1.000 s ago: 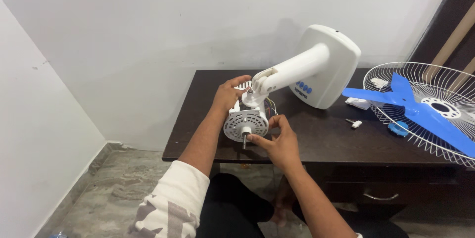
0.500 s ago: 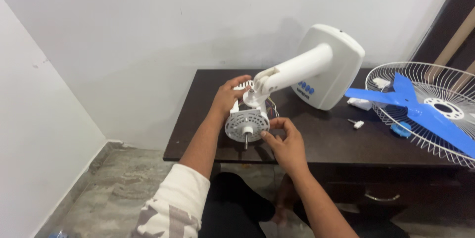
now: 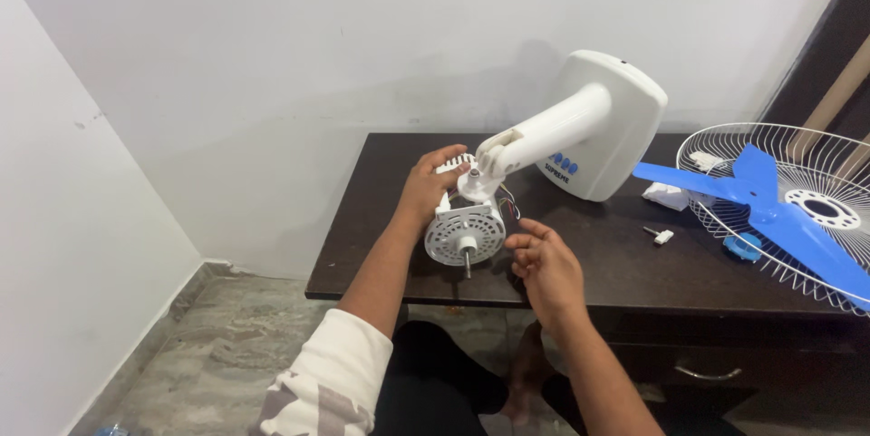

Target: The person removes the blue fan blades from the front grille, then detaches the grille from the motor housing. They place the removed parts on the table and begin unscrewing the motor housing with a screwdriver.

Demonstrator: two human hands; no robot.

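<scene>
From the head camera, the left hand [image 3: 430, 187] is wrapped around the far side of a white fan motor [image 3: 465, 227], fingers curled over its top where the white neck arm [image 3: 553, 130] joins it, so the motor sits at the near edge of the dark table [image 3: 381, 246] with its perforated round face and bare metal shaft [image 3: 467, 264] turned toward the person. The right hand [image 3: 547, 266] hangs just right of the motor, fingers loosely curled and holding nothing, close to the face but apart from it. Beyond that hand the arm rises to the rounded white base [image 3: 609, 123], tipped on its side. Judging by its build, the assembly looks stiff and top-heavy, the motor dense, the plastic shell smooth; the housing rim and the neck seem the safe holds, not the thin shaft or the coloured wires [image 3: 509, 207] behind. Farther right lie a wire grille [image 3: 725, 150], a blue blade [image 3: 770, 209] and a small white part [image 3: 662, 237].
</scene>
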